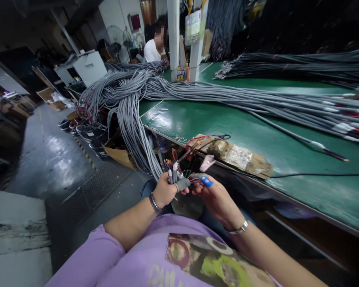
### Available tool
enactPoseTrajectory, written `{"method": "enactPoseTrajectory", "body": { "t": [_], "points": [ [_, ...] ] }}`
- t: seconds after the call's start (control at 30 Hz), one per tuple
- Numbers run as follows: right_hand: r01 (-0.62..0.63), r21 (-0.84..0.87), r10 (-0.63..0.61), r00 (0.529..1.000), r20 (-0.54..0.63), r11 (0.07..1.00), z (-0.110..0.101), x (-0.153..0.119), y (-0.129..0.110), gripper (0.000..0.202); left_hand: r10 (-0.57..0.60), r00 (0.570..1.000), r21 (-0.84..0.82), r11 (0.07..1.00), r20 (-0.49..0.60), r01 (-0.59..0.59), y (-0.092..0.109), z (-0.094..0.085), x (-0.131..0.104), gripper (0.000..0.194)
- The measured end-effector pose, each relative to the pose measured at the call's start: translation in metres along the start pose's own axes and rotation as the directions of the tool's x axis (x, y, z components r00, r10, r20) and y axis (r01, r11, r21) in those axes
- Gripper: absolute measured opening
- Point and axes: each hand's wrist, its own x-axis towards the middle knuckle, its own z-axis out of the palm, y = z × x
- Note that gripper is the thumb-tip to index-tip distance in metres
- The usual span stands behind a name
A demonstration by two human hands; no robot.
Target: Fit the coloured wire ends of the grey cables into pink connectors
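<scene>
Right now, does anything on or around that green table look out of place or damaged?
Two things, perhaps. The gray cables are heaped and tangled at the left, spilling over the table's edge, and one cable end strays from its bundle. The brown board looks worn. I can't see any clear damage.

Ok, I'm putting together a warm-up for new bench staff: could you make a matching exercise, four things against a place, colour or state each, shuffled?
Column one
1. Left hand
2. Right hand
3. Table
4. Brown board

Column two
A. Lies along the table's near edge
B. Has a blue covering on one digit, at the thin coloured wires
C. Green on top, with long grey cables across it
D. Closed around a few grey cable ends

Right pairs: 1-D, 2-B, 3-C, 4-A
</scene>
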Motion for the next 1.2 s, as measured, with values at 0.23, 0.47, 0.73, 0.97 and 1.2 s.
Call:
{"method": "enactPoseTrajectory", "body": {
  "t": [0.23,0.47,0.73,0.97,1.2],
  "points": [
    [-0.069,0.033,0.071,0.994,-0.079,0.997,-0.028,0.023,-0.009,0.044,-0.049,0.993,-0.042,0.998,0.108,0.054,0.013,-0.002,0.007,0.036],
    [-0.016,0.056,0.019,0.999,-0.049,0.998,-0.015,0.041,-0.026,0.044,-0.085,0.975,-0.042,0.995,0.203,0.095,0.024,0.013,0.019,0.037],
    [0.163,-0.093,-0.178,0.966,-0.187,0.982,-0.012,0.036,-0.016,0.05,-0.104,0.963,-0.015,0.994,0.249,0.111,0.024,0.019,0.03,0.04],
    [-0.086,0.289,0.072,0.996,0.059,0.954,-0.005,0.045,-0.015,0.052,-0.144,0.961,0.011,0.989,0.236,0.146,0.019,0.02,0.033,0.043],
    [-0.056,0.396,0.037,0.998,0.056,0.917,-0.007,0.047,-0.012,0.042,-0.156,0.96,0.025,0.988,0.233,0.155,0.016,0.022,0.034,0.042]
  ]
}}
